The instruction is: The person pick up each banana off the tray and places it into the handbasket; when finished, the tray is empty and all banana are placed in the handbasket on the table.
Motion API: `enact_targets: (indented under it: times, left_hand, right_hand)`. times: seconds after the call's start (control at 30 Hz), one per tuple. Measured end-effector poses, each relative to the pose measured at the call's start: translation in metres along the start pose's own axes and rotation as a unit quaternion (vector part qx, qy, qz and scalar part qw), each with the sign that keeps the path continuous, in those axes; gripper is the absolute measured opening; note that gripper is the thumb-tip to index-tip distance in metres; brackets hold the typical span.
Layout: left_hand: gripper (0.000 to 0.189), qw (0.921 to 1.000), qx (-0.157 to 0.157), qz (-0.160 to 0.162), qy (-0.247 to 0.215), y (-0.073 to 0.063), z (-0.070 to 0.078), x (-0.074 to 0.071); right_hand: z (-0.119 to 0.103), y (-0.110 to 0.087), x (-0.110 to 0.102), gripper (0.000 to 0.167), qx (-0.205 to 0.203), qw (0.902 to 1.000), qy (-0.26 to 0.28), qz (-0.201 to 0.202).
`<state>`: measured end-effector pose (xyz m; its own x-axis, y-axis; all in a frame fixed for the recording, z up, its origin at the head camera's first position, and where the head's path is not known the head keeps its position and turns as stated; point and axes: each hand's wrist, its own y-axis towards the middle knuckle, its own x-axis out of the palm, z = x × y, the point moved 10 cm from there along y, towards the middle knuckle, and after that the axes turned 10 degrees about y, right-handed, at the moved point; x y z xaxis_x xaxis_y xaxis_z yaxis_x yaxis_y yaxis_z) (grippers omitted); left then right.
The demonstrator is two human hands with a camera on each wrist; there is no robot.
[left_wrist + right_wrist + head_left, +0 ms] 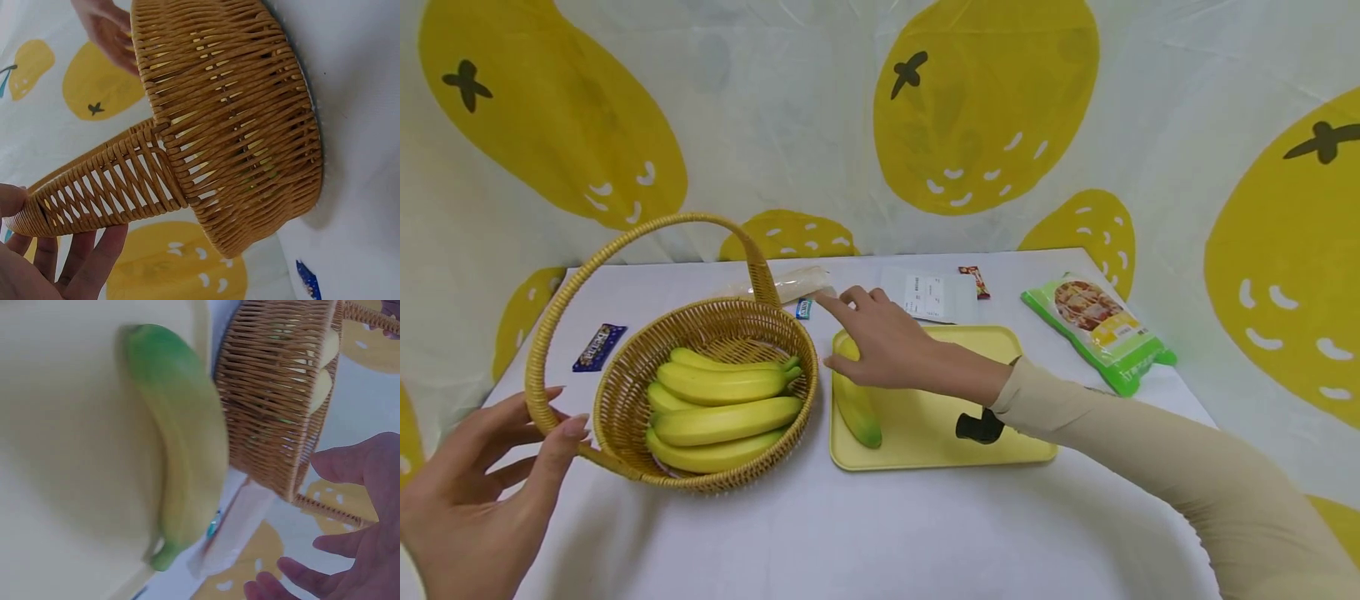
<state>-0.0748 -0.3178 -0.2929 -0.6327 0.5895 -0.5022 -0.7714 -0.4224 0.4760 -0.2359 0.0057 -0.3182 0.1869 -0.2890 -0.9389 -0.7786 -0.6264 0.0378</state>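
Observation:
My left hand [490, 492] grips the handle of a wicker basket [617, 400], thumb and fingers around it at the near left. Inside the basket lies a bunch of yellow bananas [722, 421]. A single banana [859, 412] with green ends lies along the left side of a yellow tray [925, 450]. Just above that banana is my right hand [887, 337], its fingers spread and apart from the fruit in the right wrist view. The left wrist view shows the basket's woven side [231, 112] and the handle [106, 187] between my left thumb and fingers.
Behind the basket lie a pale clear packet [801, 283] and a small blue-green packet [804, 309]. A dark blue wrapper [599, 347] lies left of it. Beyond the tray are a white labelled bag [936, 296] and a red packet [976, 282]; a green food bag [1097, 329] lies right.

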Motion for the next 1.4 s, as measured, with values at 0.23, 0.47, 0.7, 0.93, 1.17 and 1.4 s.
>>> enact_targets:
  times: [0.23, 0.47, 0.7, 0.93, 1.17, 1.4]
  left_hand:
    - [0.045, 1.0000, -0.002, 0.001, -0.003, 0.000, -0.001, 0.000]
    - [0.044, 1.0000, -0.001, -0.003, 0.009, 0.000, 0.001, 0.001]
    - [0.044, 1.0000, 0.006, -0.001, 0.002, 0.001, 0.001, 0.001]
    - [0.045, 0.9999, 0.000, -0.005, 0.012, -0.001, 0.002, 0.000]
    - [0.045, 0.9999, 0.004, -0.004, 0.010, 0.000, 0.003, 0.001]
    - [0.045, 1.0000, 0.001, -0.002, -0.002, -0.001, 0.001, 0.001]
  right_hand:
    - [0.022, -0.017, 0.025, 0.094, 0.050, 0.9983, -0.011, -0.027]
    - [0.031, -0.026, 0.046, 0.108, 0.106, 0.9934, -0.013, -0.041]
    - [0.033, -0.029, 0.061, 0.116, 0.130, 0.9901, -0.020, -0.051]
    - [0.035, -0.033, 0.071, 0.109, 0.123, 0.9892, -0.047, -0.064]
    - [0.039, -0.037, 0.069, 0.097, 0.129, 0.9882, -0.040, -0.072]
    - [0.052, -0.041, 0.067, 0.093, 0.152, 0.9864, -0.014, -0.061]
